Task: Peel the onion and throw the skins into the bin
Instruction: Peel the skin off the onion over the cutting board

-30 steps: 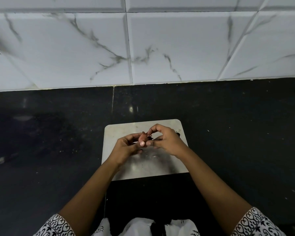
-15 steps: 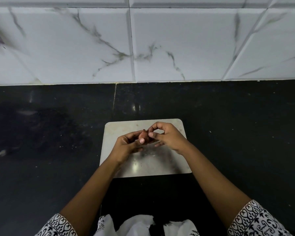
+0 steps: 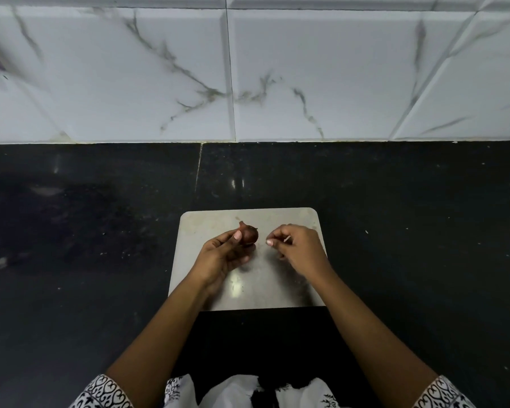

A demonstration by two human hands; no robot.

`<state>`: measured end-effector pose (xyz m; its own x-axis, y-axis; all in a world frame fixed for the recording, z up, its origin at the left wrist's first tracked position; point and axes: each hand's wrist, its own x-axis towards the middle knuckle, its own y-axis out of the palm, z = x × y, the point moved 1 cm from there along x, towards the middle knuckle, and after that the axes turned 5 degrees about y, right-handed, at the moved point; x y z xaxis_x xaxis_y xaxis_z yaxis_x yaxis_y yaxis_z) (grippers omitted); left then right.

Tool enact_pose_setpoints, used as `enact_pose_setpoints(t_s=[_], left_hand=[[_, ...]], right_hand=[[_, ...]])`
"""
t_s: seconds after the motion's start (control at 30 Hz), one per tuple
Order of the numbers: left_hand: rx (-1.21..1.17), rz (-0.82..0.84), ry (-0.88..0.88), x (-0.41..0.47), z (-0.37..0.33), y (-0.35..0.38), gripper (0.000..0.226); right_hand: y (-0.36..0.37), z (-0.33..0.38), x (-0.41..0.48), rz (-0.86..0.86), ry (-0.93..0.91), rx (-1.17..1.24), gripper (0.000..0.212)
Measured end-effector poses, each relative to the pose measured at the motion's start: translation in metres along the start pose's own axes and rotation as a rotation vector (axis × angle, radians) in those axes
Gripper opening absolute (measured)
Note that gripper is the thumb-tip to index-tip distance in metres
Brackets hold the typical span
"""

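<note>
A small reddish-brown onion (image 3: 248,235) sits in my left hand (image 3: 223,254), held between thumb and fingers above a pale cutting board (image 3: 277,287). My right hand (image 3: 299,248) hovers a short way to the right of the onion, apart from it, with fingers curled and thumb and forefinger pinched together; a thin sliver, possibly a bit of skin, shows at the fingertips. No bin is in view.
The cutting board lies on a black stone counter (image 3: 409,231). A white marble-tiled wall (image 3: 306,69) rises along the counter's far edge. Small specks are scattered over the dark surface.
My hands were joined at the onion; now my right hand has pulled away to the right, leaving the onion in my left hand alone.
</note>
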<state>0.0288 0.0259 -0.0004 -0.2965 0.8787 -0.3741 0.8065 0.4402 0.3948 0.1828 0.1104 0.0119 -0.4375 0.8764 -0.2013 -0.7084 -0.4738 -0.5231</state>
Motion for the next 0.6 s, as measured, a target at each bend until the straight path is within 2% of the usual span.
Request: enact_pose_setpoints(t_s=[0.07,0.13,0.23,0.33,0.47,0.6], left_hand=[[-0.048,0.011,-0.046,-0.001,0.001,0.001,0.021],[-0.087,-0.002,-0.097,-0.001,0.001,0.002,0.023],[-0.119,-0.020,-0.177,0.000,-0.003,0.003,0.031],[-0.133,-0.025,-0.222,0.001,-0.008,0.004,0.032],[-0.126,-0.024,-0.245,0.000,-0.013,0.007,0.030],[-0.081,-0.043,-0.264,-0.001,-0.013,0.008,0.030]], right_hand=[[0.003,-0.001,0.003,0.060,0.017,-0.055,0.022],[0.004,0.000,0.005,0.098,0.019,-0.139,0.026],[0.001,0.005,0.005,0.004,-0.015,-0.182,0.005],[-0.001,0.010,0.004,-0.093,-0.031,-0.126,0.020],[0.001,0.026,0.002,0.091,-0.096,0.097,0.027],[0.003,0.032,0.005,0.166,-0.116,0.083,0.030]])
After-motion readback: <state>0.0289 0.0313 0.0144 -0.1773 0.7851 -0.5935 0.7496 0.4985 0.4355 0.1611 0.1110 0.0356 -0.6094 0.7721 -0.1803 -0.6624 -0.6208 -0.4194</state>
